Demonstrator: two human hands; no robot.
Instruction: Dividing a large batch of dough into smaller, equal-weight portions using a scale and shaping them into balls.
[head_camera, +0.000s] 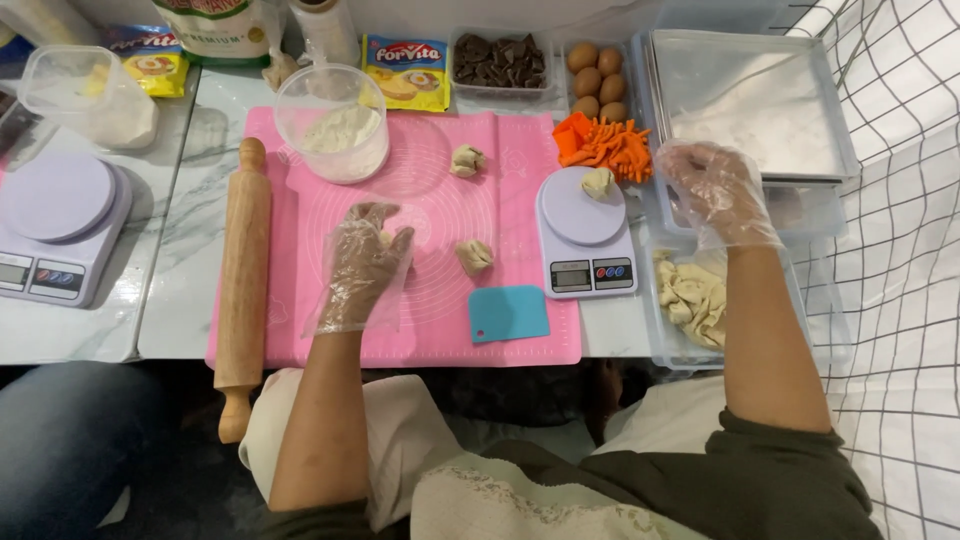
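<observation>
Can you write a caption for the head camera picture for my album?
Gloved left hand presses dough on the pink mat; gloved right hand hovers beside a dough piece on the scale.

left hand (368, 262) lay on mat (520, 345), dough piece under it | rolling pin (243, 270) left of it | dough lump (474, 256) just right | scale (585, 235) farther right, dough on it | flour tub (333, 122) behind | right hand (715, 192) above tray (830, 215)

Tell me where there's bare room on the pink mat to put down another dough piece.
Free: the pink mat near edge, between left hand and teal scraper; also between flour tub and far dough piece. Crowded: right side by the scale.
</observation>
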